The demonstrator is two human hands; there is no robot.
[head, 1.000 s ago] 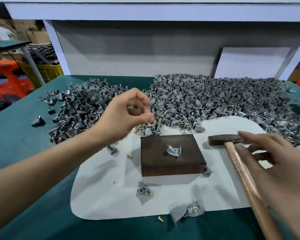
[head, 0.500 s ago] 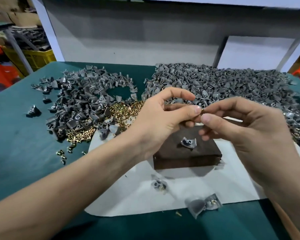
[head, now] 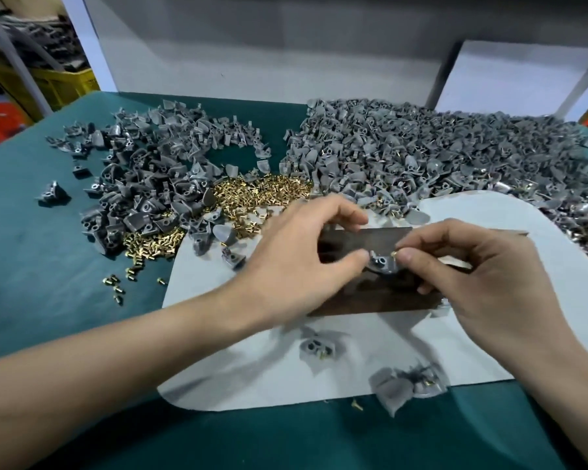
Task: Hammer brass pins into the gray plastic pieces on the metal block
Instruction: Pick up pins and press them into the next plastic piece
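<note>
A dark metal block [head: 377, 295] lies on a white sheet [head: 347, 368]. One gray plastic piece [head: 382, 263] sits on top of the block. My right hand [head: 482, 283] pinches a small brass pin [head: 394, 254] between thumb and forefinger, right at the piece's edge. My left hand [head: 299, 262] hovers over the block's left side, its thumb tip touching the left of the gray piece, fingers curled. The hammer is out of sight.
Loose brass pins [head: 252, 195] are heaped behind the block. Gray pieces form a pile at the left [head: 150, 184] and a larger one at the right [head: 438, 150]. Pieces with pins [head: 319, 347] lie on the sheet's near part. The green table [head: 31, 300] carries everything.
Both hands have dropped from above the block down to the gray piece. The right hand, off the hammer a second ago, now holds the pin at the piece; the view has moved closer.
</note>
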